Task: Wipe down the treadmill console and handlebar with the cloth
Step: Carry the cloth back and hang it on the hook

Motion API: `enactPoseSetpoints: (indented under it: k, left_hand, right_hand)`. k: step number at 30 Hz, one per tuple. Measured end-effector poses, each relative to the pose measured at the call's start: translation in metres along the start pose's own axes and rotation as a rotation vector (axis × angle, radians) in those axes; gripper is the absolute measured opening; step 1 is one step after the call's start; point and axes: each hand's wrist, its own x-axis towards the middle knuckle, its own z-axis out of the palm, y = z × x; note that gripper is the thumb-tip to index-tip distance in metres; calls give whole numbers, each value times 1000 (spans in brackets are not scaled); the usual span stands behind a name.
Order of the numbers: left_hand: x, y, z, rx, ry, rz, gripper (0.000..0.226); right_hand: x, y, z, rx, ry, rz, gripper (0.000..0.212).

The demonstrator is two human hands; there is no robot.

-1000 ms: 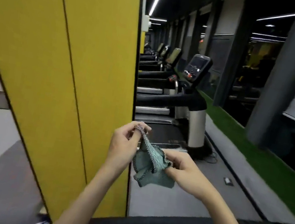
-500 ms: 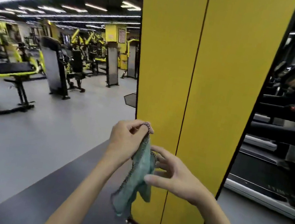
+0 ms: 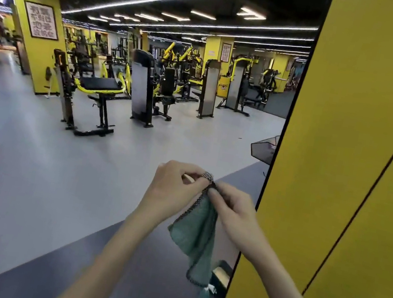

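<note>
Yellow pillar (image 3: 346, 148) just beside green cloth (image 3: 198, 232)

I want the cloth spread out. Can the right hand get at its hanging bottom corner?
Probably yes. The cloth hangs free below both hands, with nothing in front. The right hand pinches its top edge beside the left hand, which could hold it alone.

Two hands are in view, the left hand (image 3: 170, 191) and the right hand (image 3: 234, 213), and one green cloth (image 3: 200, 230). There are two framed posters, the near poster (image 3: 41, 20) and the far poster (image 3: 225, 52). One bottle (image 3: 204, 296) stands on the floor (image 3: 75, 180). The gym machines (image 3: 140, 87) are too crowded to count.
</note>
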Motion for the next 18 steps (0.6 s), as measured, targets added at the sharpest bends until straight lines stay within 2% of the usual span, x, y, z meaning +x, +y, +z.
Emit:
enactPoseSetpoints:
  k: [6,9,12,15,18]
  left_hand:
    - [42,-54,-36,-293,-109,-122,4]
    - [69,-77,-41,-326,-161,-122,12]
    - [107,-97,-46,-289,-172,-76,10]
    - [154,-113,-45,-260,-172,-22,4]
    - [198,-129,-41,-244,-172,27,4]
  right_hand:
    - [61,29,38,79,-16,42,36]
    - [94,47,48,101,-47,60,35]
    - [131,67,52,89,-83,58,42]
    - [169,88,54,29,-116,30,26]
    - [201,107,56,67,-58,4,13]
